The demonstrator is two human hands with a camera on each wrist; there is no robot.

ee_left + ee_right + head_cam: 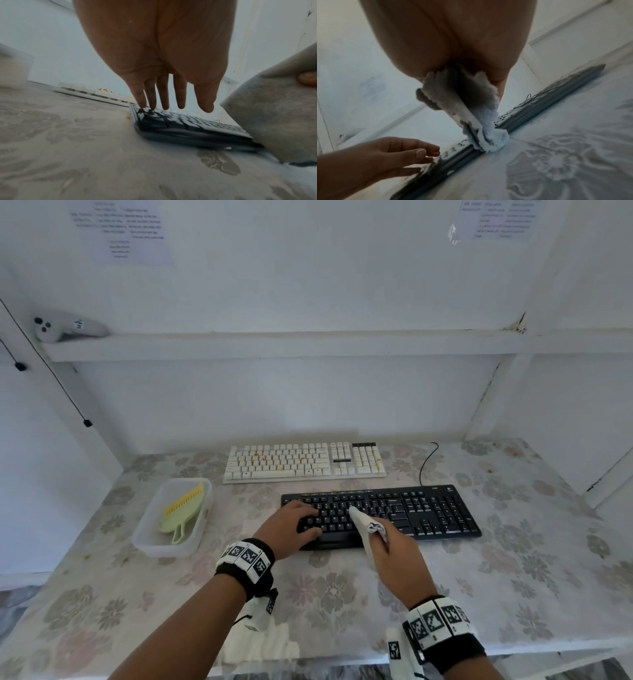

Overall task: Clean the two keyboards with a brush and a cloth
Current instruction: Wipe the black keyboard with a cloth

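A black keyboard (pixel 404 511) lies near me on the flowered table, and a white keyboard (pixel 305 462) with orange crumbs on its keys lies behind it. My left hand (pixel 294 525) rests on the black keyboard's left end with fingers straight; in the left wrist view its fingertips (pixel 150 106) touch the keys. My right hand (pixel 394 553) grips a folded white cloth (pixel 364 525), whose tip touches the keys near the middle of the black keyboard (pixel 530 112). The cloth (pixel 471 108) hangs from the right palm. A yellow-green brush (pixel 181 511) lies in a plastic tray.
The clear plastic tray (pixel 150 539) sits left of the keyboards. A black cable (pixel 426 463) runs behind the black keyboard. A white controller (pixel 65 328) lies on the shelf above. Walls close in the table on three sides. An orange crumb (pixel 127 117) lies by the black keyboard.
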